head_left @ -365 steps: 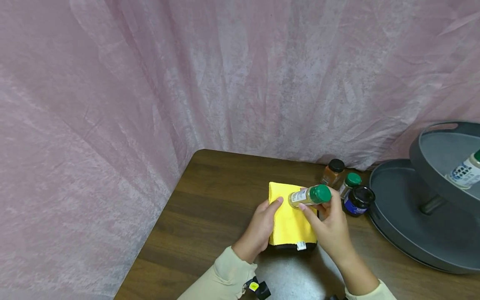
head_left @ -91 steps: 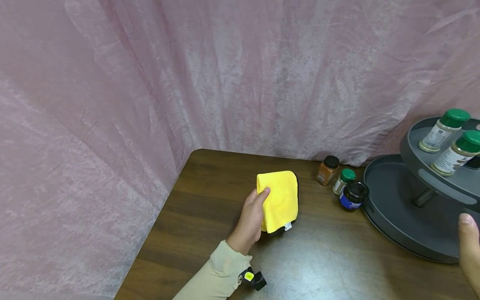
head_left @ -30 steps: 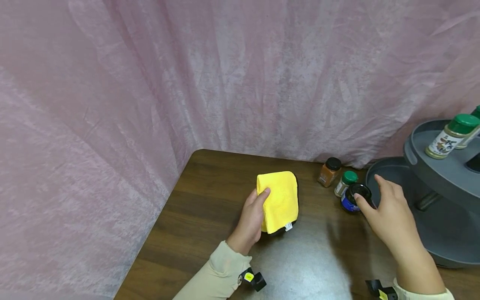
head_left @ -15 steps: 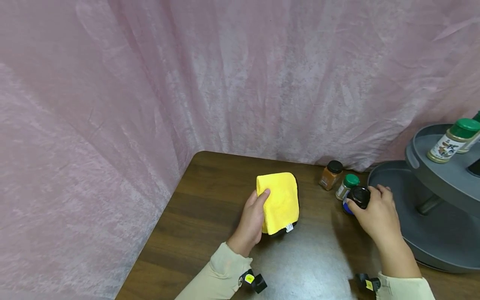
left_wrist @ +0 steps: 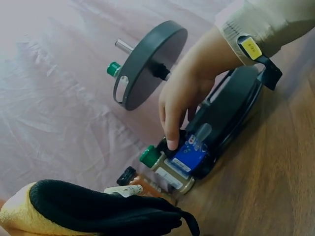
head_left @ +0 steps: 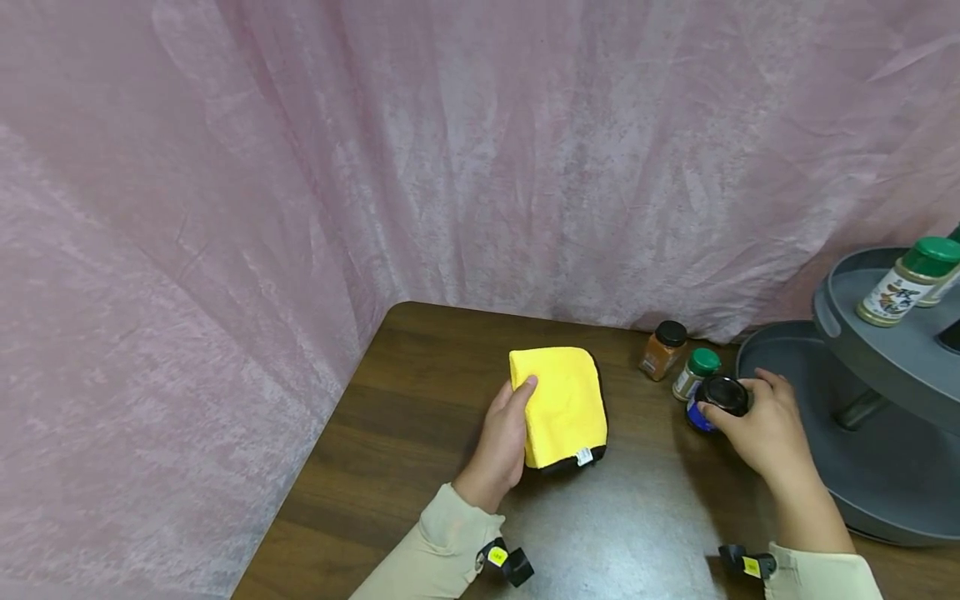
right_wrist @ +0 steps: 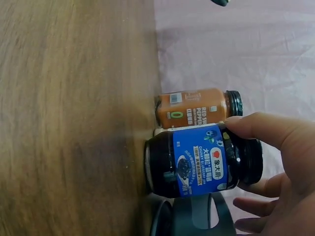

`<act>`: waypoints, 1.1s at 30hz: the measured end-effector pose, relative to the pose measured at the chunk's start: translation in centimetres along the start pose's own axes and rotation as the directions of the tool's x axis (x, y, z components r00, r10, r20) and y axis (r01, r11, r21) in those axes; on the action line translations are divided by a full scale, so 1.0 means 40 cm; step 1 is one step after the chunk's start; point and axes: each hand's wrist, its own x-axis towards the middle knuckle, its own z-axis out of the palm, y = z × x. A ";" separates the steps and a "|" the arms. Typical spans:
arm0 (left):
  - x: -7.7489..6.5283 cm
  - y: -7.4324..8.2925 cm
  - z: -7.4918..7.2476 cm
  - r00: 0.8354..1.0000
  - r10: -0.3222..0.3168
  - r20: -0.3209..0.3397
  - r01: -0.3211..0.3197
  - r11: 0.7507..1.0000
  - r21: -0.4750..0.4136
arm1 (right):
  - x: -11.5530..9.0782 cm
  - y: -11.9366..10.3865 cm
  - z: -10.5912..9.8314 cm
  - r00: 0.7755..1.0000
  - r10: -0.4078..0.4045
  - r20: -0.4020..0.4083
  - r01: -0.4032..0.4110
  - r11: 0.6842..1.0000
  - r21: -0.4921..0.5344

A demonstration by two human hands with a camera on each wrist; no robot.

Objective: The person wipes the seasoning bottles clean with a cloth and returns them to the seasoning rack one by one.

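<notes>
A second ago the person's right-hand grip [head_left: 767,425] was spread in the air by the squat dark glass jar with a blue label and black lid [right_wrist: 202,160]; now its thumb and fingers pinch the jar around the neck and lid, just below the lid's rim at the thumb. As I judge it, that brings the jar into the work in hand and leaves both hands occupied. The jar is on the brown wooden desk [head_left: 450,367], at about 3 o'clock from the folded yellow cloth with a black back [head_left: 566,404]; whether its base is lifted at all I cannot tell. The left-hand grip [head_left: 504,437], at the cloth's 8 o'clock, holds that cloth with the thumb across its yellow face, much as it did a second ago. Near the jar, towards 10 o'clock, stand a small green-capped clear bottle [head_left: 703,362] and, beyond it, an orange-brown bottle with a black cap [head_left: 656,360]. At 3 to 4 o'clock lies the round grey two-tier tray [head_left: 892,475], its upper tier carrying a white-labelled, green-capped bottle [head_left: 896,293].
</notes>
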 end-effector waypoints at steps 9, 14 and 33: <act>0.006 -0.003 -0.004 0.998 -0.045 0.034 0.048 0.996 -0.078 | -0.025 -0.032 -0.048 1.000 -0.014 0.023 0.014 0.999 -0.035; 0.003 -0.007 -0.005 0.997 -0.053 0.055 0.056 0.998 -0.042 | -0.045 -0.064 -0.085 0.999 0.010 0.041 -0.010 1.000 0.003; -0.021 0.009 0.019 0.998 0.024 0.053 -0.025 1.000 0.015 | -0.093 -0.176 -0.038 0.966 -0.236 0.105 0.187 0.920 0.343</act>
